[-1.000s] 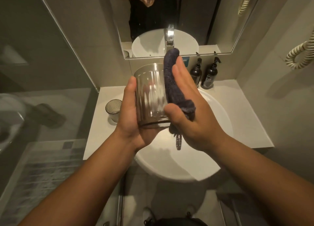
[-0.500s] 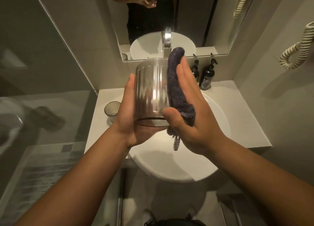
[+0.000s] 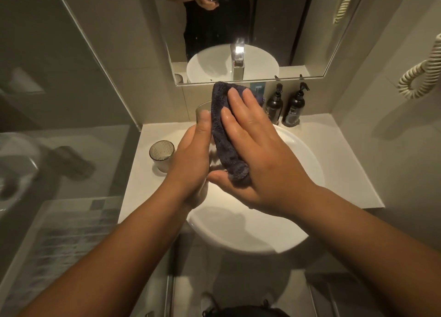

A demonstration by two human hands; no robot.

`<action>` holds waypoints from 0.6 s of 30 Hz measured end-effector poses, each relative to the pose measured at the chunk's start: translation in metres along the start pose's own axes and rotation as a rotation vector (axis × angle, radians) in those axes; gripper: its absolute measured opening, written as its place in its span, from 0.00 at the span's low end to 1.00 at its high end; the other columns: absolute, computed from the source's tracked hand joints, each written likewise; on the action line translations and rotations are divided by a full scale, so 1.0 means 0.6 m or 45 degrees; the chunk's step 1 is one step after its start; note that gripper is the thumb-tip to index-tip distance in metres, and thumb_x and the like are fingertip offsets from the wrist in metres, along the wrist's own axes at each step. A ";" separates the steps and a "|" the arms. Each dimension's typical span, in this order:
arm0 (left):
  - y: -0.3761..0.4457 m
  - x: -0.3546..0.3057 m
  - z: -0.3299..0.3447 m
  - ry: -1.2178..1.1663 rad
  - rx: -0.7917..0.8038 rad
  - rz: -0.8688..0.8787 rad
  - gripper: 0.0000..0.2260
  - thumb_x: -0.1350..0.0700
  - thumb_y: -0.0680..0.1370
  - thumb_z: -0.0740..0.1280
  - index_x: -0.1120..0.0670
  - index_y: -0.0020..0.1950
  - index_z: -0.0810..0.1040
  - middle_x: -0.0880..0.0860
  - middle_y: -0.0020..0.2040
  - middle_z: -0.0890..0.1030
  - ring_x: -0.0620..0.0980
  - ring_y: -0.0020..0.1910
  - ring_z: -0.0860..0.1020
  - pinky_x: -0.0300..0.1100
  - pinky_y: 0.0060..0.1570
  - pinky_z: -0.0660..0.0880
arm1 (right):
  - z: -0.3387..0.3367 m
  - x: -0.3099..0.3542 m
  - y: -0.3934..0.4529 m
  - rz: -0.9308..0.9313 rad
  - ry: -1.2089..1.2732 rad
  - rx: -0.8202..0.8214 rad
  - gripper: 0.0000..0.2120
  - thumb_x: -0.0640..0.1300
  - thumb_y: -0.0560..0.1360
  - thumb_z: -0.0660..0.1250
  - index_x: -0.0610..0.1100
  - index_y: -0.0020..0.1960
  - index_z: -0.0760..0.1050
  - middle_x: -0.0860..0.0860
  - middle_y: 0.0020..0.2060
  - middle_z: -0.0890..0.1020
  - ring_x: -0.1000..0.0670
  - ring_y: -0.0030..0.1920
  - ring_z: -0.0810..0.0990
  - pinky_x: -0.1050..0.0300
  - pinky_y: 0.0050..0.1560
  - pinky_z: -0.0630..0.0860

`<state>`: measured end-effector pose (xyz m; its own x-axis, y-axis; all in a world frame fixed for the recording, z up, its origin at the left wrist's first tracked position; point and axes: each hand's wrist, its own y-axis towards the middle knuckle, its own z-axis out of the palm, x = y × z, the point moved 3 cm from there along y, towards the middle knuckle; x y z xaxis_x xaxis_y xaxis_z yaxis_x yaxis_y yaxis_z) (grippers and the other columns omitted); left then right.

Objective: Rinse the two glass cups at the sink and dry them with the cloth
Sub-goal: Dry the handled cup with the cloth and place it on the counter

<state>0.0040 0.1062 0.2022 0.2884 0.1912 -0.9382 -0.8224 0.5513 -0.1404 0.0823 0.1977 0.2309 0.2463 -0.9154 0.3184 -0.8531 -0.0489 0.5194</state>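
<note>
My left hand (image 3: pixel 191 154) grips a clear glass cup (image 3: pixel 202 110) above the white sink basin (image 3: pixel 303 154); only the cup's rim shows past my thumb. My right hand (image 3: pixel 257 149) presses a dark blue cloth (image 3: pixel 223 135) flat against the cup's side, covering most of it. A second ribbed glass cup (image 3: pixel 162 155) stands upright on the counter to the left of the basin, beside my left wrist.
Two dark pump bottles (image 3: pixel 285 106) stand at the back right of the counter (image 3: pixel 346 154). The chrome tap is seen in the mirror (image 3: pixel 238 61) above. A glass shower panel (image 3: pixel 71 102) borders the left; a coiled cord (image 3: pixel 420 78) hangs on the right wall.
Both hands have turned over the cup: my left hand now covers most of the glass, and the cloth under my right hand has slid further across it.
</note>
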 end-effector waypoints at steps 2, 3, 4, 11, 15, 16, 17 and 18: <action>0.000 0.003 -0.003 -0.007 -0.041 -0.030 0.21 0.39 0.81 0.57 0.51 0.61 0.79 0.54 0.57 0.86 0.50 0.56 0.84 0.42 0.50 0.82 | 0.005 0.003 -0.010 0.035 -0.004 0.029 0.41 0.61 0.75 0.63 0.32 0.74 0.59 0.36 0.76 0.57 0.38 0.77 0.49 0.41 0.76 0.54; 0.001 0.002 -0.005 -0.018 -0.039 -0.046 0.22 0.40 0.82 0.55 0.52 0.62 0.79 0.55 0.57 0.86 0.51 0.56 0.84 0.45 0.52 0.82 | 0.008 0.007 -0.018 0.040 0.009 0.039 0.40 0.61 0.75 0.63 0.32 0.74 0.59 0.36 0.76 0.56 0.38 0.77 0.49 0.41 0.76 0.53; 0.004 0.002 -0.010 -0.029 -0.035 -0.054 0.24 0.39 0.82 0.55 0.54 0.64 0.78 0.56 0.58 0.85 0.52 0.58 0.84 0.49 0.57 0.80 | 0.011 0.011 -0.027 0.035 0.026 0.047 0.40 0.60 0.75 0.63 0.31 0.74 0.59 0.35 0.75 0.56 0.38 0.77 0.49 0.42 0.76 0.52; 0.011 0.016 -0.012 -0.180 0.075 -0.111 0.33 0.32 0.78 0.58 0.55 0.73 0.73 0.60 0.68 0.78 0.59 0.67 0.77 0.57 0.69 0.70 | 0.002 0.015 -0.032 0.050 0.075 0.033 0.40 0.60 0.76 0.62 0.31 0.74 0.58 0.35 0.75 0.56 0.37 0.77 0.50 0.41 0.76 0.54; 0.004 0.017 -0.004 -0.221 0.106 -0.072 0.29 0.37 0.80 0.54 0.56 0.70 0.75 0.61 0.63 0.81 0.58 0.61 0.81 0.50 0.53 0.81 | -0.023 -0.007 0.000 0.244 0.201 0.093 0.41 0.63 0.75 0.58 0.40 0.78 0.49 0.44 0.78 0.49 0.47 0.78 0.45 0.47 0.77 0.51; 0.003 0.017 -0.005 -0.231 0.125 -0.075 0.28 0.38 0.82 0.51 0.56 0.69 0.76 0.60 0.62 0.82 0.57 0.60 0.82 0.49 0.52 0.81 | -0.028 -0.010 0.006 0.264 0.219 0.101 0.41 0.63 0.75 0.58 0.41 0.78 0.48 0.45 0.79 0.48 0.48 0.78 0.45 0.48 0.77 0.52; 0.000 0.013 -0.006 -0.241 0.150 -0.083 0.28 0.38 0.82 0.50 0.55 0.68 0.76 0.59 0.61 0.83 0.56 0.60 0.82 0.48 0.51 0.81 | -0.031 -0.011 0.010 0.262 0.219 0.105 0.42 0.63 0.76 0.58 0.41 0.78 0.48 0.45 0.79 0.48 0.48 0.78 0.45 0.47 0.77 0.53; -0.001 0.010 -0.008 -0.244 0.177 -0.089 0.28 0.38 0.83 0.50 0.54 0.67 0.77 0.58 0.60 0.84 0.55 0.59 0.83 0.48 0.51 0.81 | -0.033 -0.010 0.013 0.238 0.200 0.103 0.42 0.63 0.76 0.59 0.40 0.78 0.48 0.44 0.78 0.48 0.47 0.78 0.45 0.45 0.76 0.54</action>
<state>0.0038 0.1031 0.1952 0.4406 0.2920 -0.8489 -0.7256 0.6725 -0.1453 0.0835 0.2106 0.2489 0.1438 -0.8384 0.5257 -0.9230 0.0780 0.3768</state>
